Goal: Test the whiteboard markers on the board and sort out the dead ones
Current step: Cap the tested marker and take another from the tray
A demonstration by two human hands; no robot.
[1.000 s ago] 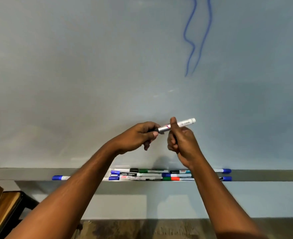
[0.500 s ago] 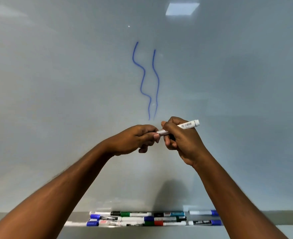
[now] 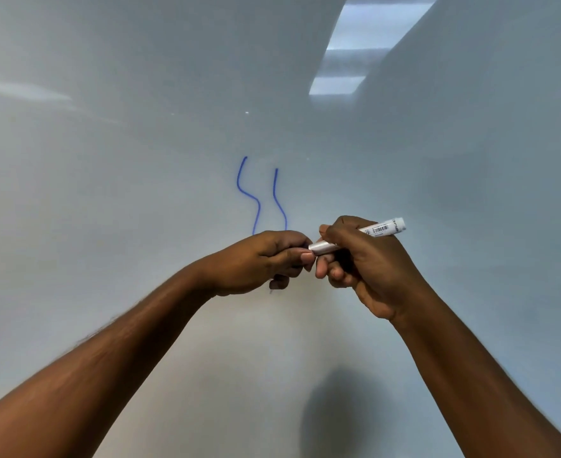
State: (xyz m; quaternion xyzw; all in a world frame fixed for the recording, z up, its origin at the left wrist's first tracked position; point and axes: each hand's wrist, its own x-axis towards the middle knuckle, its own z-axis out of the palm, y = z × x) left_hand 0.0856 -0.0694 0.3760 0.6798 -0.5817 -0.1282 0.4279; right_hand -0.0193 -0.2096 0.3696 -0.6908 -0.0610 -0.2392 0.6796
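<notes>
The right hand (image 3: 368, 266) grips a white barcode-labelled marker (image 3: 381, 229). The left hand (image 3: 259, 259) pinches its left end, before the middle of the glossy whiteboard (image 3: 107, 193).

We see the whiteboard (image 3: 107, 193) pale grey-white, with a bright white light reflection (image 3: 355, 61) top right. Two wavy blue lines (image 3: 249, 193) on it. Marker (image 3: 381, 229) barrel is white with a black barcode print.
</notes>
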